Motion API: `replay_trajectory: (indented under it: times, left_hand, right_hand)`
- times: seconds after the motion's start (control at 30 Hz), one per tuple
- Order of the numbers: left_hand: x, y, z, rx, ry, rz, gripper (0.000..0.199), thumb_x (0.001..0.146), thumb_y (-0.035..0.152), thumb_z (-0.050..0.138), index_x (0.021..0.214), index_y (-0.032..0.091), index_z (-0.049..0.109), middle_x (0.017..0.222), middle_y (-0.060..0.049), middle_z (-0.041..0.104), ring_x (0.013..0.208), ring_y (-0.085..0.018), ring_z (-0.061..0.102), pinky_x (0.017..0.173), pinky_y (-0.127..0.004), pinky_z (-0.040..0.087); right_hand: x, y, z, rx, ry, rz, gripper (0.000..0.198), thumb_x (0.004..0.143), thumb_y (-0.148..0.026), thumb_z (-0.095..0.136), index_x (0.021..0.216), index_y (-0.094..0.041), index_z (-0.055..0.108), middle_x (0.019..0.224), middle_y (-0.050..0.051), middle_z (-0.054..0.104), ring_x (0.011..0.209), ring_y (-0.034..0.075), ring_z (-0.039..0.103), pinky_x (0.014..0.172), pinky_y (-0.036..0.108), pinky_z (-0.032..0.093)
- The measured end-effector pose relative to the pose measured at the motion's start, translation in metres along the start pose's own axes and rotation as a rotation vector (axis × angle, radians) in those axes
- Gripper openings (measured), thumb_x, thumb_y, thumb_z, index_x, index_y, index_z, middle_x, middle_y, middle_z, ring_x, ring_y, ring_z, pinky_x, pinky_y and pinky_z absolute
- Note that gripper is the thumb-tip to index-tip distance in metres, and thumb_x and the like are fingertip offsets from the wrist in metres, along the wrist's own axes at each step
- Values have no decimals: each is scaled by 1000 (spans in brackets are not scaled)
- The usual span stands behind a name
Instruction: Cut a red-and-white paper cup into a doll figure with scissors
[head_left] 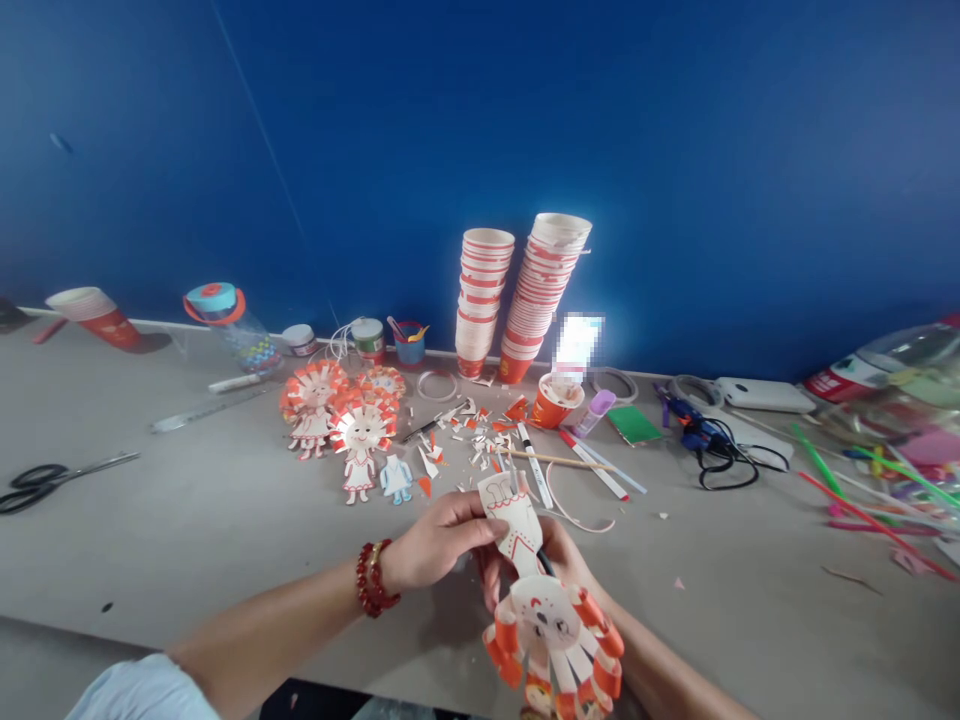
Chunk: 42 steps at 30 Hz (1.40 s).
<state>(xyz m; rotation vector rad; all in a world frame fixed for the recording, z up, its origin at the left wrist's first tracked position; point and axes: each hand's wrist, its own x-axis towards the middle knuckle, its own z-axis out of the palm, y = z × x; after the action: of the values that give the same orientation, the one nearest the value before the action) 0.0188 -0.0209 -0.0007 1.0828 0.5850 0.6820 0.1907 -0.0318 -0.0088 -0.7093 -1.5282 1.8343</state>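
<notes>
My left hand [441, 545], with a red bead bracelet on the wrist, pinches a paper doll [519, 530] by the side of its body. The doll is upside down to me: its drawn legs point away, and its round face with curled orange and white strips hangs towards me. My right hand [564, 558] is behind the doll, closed around scissors [546, 563]. Only a bit of their black handle and thin metal tips past the doll's legs show. Most of the right fingers are hidden. Beyond lie finished-looking paper dolls [360, 440] and a small blue-outlined paper dress [396, 478].
Paper scraps [480, 440], markers [534, 465] and a wooden stick [555, 458] lie ahead. Two tall paper cup stacks [480, 300] stand by the blue wall. Another pair of scissors [52, 480] lies left; a glue gun [694, 425] and coloured strips [885, 480] lie right.
</notes>
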Motion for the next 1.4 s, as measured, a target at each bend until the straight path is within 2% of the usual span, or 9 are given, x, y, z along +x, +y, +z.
replay_trajectory:
  times: [0.2, 0.4, 0.77, 0.97, 1.1, 1.17, 1.23, 1.3, 1.4]
  left_hand:
    - [-1, 4, 1, 22, -33, -5, 29, 86, 37, 52, 84, 11, 65, 66, -6, 66, 39, -10, 56, 43, -21, 43]
    - [0, 2, -1, 12, -56, -13, 30, 87, 37, 51, 86, 9, 63, 57, -4, 61, 37, -11, 54, 42, -21, 43]
    - [0, -1, -2, -22, -67, -14, 30, 86, 38, 53, 82, 10, 62, 53, -3, 60, 38, -12, 55, 42, -22, 43]
    - [1, -2, -2, -64, -79, -15, 32, 84, 41, 55, 84, 10, 61, 53, -3, 60, 37, -11, 54, 41, -22, 44]
    - [1, -1, -2, -9, -79, -19, 32, 84, 41, 56, 85, 10, 61, 58, -4, 61, 40, -11, 56, 42, -21, 44]
    - [0, 2, -2, 25, -19, 16, 32, 85, 42, 54, 87, 11, 59, 65, -5, 63, 45, -12, 58, 45, -23, 45]
    - [-1, 6, -3, 83, 132, 111, 29, 87, 41, 52, 86, 13, 57, 70, -3, 61, 54, -12, 58, 53, -23, 46]
    - [-1, 10, -3, 158, 281, 211, 24, 87, 37, 53, 81, 14, 55, 69, -1, 57, 61, -11, 54, 58, -22, 43]
    - [-2, 13, -3, 205, 327, 263, 19, 87, 31, 55, 77, 14, 54, 67, 1, 52, 61, -9, 48, 59, -21, 40]
  right_hand:
    - [-1, -7, 5, 64, -14, 38, 60, 79, -67, 49, 73, -10, 68, 70, 12, 69, 63, 23, 64, 59, 32, 49]
    - [-3, -4, 2, 84, -45, 28, 60, 77, -68, 50, 78, -11, 69, 73, 13, 70, 67, 26, 66, 64, 37, 51]
    - [-3, -1, -2, -24, -62, 51, 68, 78, -72, 43, 74, -11, 71, 73, 12, 71, 67, 24, 65, 65, 34, 51]
    - [-2, -2, 0, 3, -74, 61, 67, 78, -71, 45, 73, -9, 69, 72, 13, 70, 65, 24, 65, 63, 34, 50]
    - [-1, -5, 0, -5, -49, 18, 61, 80, -67, 47, 74, -11, 69, 68, 9, 67, 66, 22, 62, 70, 34, 49]
    - [-1, -4, -1, -59, 3, 1, 50, 80, -60, 53, 71, -12, 67, 63, 4, 61, 63, 18, 57, 67, 30, 47]
    - [-1, -1, -3, -122, 71, 0, 40, 78, -52, 60, 64, -14, 61, 57, 0, 54, 55, 13, 47, 56, 24, 42]
    - [-1, 4, -4, -159, 121, 5, 40, 73, -50, 63, 58, -15, 55, 54, -3, 46, 50, 10, 38, 48, 21, 35]
    - [-3, 8, -5, -181, 166, 46, 42, 69, -55, 65, 60, -15, 55, 56, -2, 48, 52, 11, 39, 48, 21, 36]
